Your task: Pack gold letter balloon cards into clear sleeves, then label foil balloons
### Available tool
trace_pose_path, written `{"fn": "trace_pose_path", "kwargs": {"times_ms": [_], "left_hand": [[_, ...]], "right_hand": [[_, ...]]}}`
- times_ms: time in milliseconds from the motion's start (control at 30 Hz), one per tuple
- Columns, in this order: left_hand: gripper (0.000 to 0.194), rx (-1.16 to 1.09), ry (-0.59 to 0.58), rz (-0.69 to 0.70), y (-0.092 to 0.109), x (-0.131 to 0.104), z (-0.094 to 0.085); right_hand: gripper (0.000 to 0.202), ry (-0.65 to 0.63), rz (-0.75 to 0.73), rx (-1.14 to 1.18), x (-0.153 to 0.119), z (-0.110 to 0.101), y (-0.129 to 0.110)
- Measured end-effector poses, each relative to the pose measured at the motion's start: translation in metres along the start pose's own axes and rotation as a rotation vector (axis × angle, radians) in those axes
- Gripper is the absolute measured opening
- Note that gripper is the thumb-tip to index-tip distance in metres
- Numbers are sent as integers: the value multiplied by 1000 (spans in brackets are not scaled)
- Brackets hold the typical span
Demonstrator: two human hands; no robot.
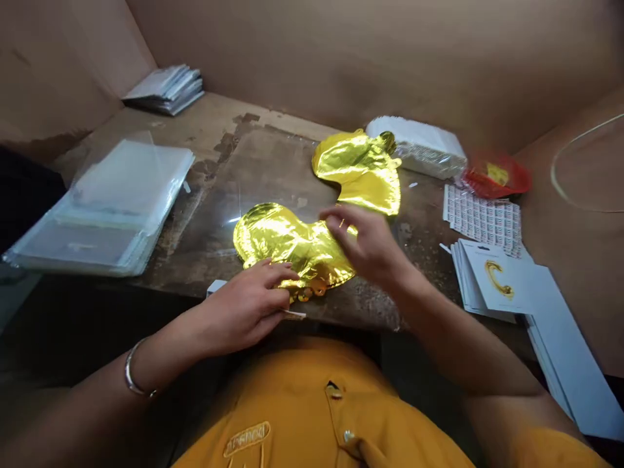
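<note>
A shiny gold foil balloon (pixel 280 237), flat and creased, lies curved across the dark tabletop. My left hand (pixel 256 299) rests at its near edge, fingers stretched out with the tips on the foil. Parts of a white card (pixel 294 315) show from beneath that hand; most of it is hidden. Over the balloon's middle bend, my right hand (pixel 368 244) is closed, with thumb and fingers pinched together. Whatever sits between those fingertips is hidden. Small gold tabs (pixel 312 292) stick out along the near edge of the foil.
Clear plastic sleeves (pixel 112 201) are stacked at left, with packets (pixel 168 88) behind. At right stand a white wrapped bundle (pixel 422 146), a red bag (pixel 497 175), a sticker sheet (pixel 482 218), cards showing a gold C (pixel 500 276) and long white cards (pixel 570 344). Walls enclose the table.
</note>
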State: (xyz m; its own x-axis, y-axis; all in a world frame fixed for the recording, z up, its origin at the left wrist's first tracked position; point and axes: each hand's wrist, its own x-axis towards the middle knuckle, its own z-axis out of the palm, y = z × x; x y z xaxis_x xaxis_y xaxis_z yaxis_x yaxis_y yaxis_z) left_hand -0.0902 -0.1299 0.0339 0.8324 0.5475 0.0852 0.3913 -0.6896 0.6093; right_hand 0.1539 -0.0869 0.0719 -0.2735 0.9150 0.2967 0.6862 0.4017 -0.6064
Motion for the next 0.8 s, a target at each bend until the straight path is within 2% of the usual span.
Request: {"fn": "trace_pose_path", "kwargs": {"times_ms": [67, 133, 200, 267, 367, 467, 600, 733, 800], "left_hand": [[17, -100, 55, -117, 11, -3, -6], [18, -256, 48, -273, 17, -5, -10], [22, -358, 32, -404, 18, -7, -11], [27, -348, 42, -487, 17, -11, -12], [27, -295, 54, -558, 15, -16, -15], [22, -444, 11, -601, 12, -18, -16], [25, -736, -104, -651, 6, -18, -8], [25, -664, -114, -635, 7, -18, -4], [23, -604, -128, -631, 10, -18, -6]], "right_hand": [[34, -292, 2, 213, -42, 16, -33], [21, -395, 104, 333, -70, 29, -50], [14, -387, 238, 373, -84, 40, -54], [16, -345, 345, 438, -89, 48, -50], [17, -307, 467, 678, -91, 55, -46], [18, -313, 557, 780, -96, 56, -47], [21, -334, 562, 687, -103, 58, -49], [18, -270, 516, 597, -107, 59, -48], [17, -293, 476, 513, -109, 56, -49]]}}
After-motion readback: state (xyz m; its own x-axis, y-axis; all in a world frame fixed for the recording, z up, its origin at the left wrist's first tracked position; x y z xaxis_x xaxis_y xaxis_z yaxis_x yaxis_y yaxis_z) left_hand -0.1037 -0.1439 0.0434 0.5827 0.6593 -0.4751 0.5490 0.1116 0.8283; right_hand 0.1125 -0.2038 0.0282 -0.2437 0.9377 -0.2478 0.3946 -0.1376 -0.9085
